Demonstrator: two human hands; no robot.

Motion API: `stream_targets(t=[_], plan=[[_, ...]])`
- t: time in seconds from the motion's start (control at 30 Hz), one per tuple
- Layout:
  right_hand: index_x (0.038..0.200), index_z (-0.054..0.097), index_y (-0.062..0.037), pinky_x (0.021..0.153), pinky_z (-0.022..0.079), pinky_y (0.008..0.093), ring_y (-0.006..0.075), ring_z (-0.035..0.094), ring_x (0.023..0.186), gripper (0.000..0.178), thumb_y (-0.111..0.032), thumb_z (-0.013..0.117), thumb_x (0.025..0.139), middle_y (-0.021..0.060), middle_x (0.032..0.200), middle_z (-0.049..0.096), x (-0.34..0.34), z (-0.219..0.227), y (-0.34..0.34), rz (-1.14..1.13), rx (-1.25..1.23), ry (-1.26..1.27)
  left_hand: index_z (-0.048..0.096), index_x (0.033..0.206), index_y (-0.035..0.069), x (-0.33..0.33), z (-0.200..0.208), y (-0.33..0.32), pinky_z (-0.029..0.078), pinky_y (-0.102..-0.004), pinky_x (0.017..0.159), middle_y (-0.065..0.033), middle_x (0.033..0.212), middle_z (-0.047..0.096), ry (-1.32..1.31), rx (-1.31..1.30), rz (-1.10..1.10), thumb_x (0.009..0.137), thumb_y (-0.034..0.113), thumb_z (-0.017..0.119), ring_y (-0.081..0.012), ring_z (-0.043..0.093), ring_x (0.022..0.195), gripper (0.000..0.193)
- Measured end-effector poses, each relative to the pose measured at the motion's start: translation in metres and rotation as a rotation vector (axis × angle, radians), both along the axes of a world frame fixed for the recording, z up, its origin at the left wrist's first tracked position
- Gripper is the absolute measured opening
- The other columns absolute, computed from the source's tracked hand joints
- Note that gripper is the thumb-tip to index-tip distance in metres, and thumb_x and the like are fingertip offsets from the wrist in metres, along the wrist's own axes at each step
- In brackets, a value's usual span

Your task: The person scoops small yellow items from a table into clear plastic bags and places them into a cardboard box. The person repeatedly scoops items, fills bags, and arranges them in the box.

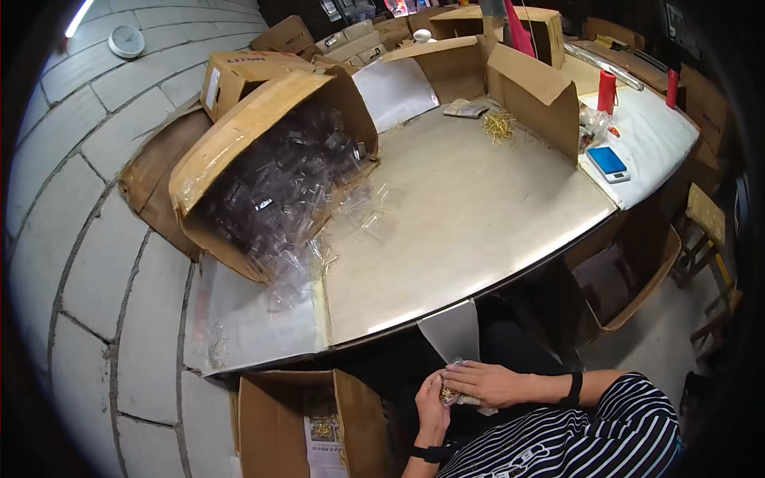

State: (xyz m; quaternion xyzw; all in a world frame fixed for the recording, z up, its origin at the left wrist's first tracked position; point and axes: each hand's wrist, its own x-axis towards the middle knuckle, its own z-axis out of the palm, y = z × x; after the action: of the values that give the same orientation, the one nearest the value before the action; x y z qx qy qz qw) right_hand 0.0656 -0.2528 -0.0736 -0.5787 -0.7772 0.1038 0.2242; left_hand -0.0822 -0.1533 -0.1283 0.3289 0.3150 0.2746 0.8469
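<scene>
Low over my lap, just past the table's front edge, my hands are together around a small see-through pack of gold-coloured pieces [449,394]. My left hand [431,408] is closed around its left side. My right hand [488,384] lies over the top with its fingers bent onto the pack. Most of the pack is hidden by the fingers, so whether it is a bag or a box I cannot tell. Something whitish [476,408] shows under the right palm. A translucent sheet [453,331] hangs from the table edge just beyond my hands.
A tipped carton [275,95] spills many clear plastic cases [291,171] onto the table [446,207]. Thin gold-coloured pieces [499,126] lie in a heap at the back. A small scale [610,164] sits at right. Open cartons stand below, left [271,390] and right [641,299].
</scene>
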Motion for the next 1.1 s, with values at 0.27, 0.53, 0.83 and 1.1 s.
stream_targets(t=[0.27,0.53,0.83,1.1], plan=[[0.134,0.040,0.0017,0.109,0.031,0.0392,0.0304,0.041,0.129,0.057,-0.019,0.059,0.084,0.0179,0.137,0.044,-0.011,-0.002,0.014,-0.048,0.021,-0.011,0.056,0.113,-0.004,0.000,-0.001,0.002,0.051,-0.0279,0.083,-0.0104,0.104,0.062,-0.040,-0.079,0.098,0.096,0.007,0.046,-0.0170,0.061,0.094,0.022],[0.114,0.053,-0.0038,0.093,0.047,0.0392,0.0307,0.055,0.110,0.041,-0.008,0.064,0.075,0.0122,0.118,0.056,-0.014,0.013,0.030,0.059,0.186,0.241,0.056,0.112,-0.002,-0.007,0.024,0.011,0.053,-0.0249,0.073,-0.0103,0.102,0.063,0.005,0.128,0.110,0.098,0.022,0.045,-0.0151,0.063,0.088,0.030],[0.112,0.059,0.0023,0.085,0.049,0.0298,0.0188,0.062,0.096,0.026,-0.006,0.062,0.087,0.0114,0.103,0.065,0.022,0.027,0.019,-0.488,-0.143,1.035,0.040,0.127,-0.001,-0.038,0.065,0.030,0.060,-0.0370,0.075,-0.0166,0.119,0.054,-0.227,0.042,0.006,0.095,0.021,0.049,-0.0259,0.061,0.103,0.039],[0.095,0.064,0.0048,0.064,0.051,0.0255,0.0107,0.062,0.070,0.015,-0.008,0.062,0.087,0.0061,0.080,0.065,0.009,0.040,0.043,-0.425,-0.407,1.190,0.036,0.130,0.001,-0.039,0.069,0.013,0.057,-0.0351,0.084,-0.0156,0.120,0.052,-0.205,0.070,-0.062,0.083,-0.002,0.062,-0.0244,0.059,0.107,0.054]])
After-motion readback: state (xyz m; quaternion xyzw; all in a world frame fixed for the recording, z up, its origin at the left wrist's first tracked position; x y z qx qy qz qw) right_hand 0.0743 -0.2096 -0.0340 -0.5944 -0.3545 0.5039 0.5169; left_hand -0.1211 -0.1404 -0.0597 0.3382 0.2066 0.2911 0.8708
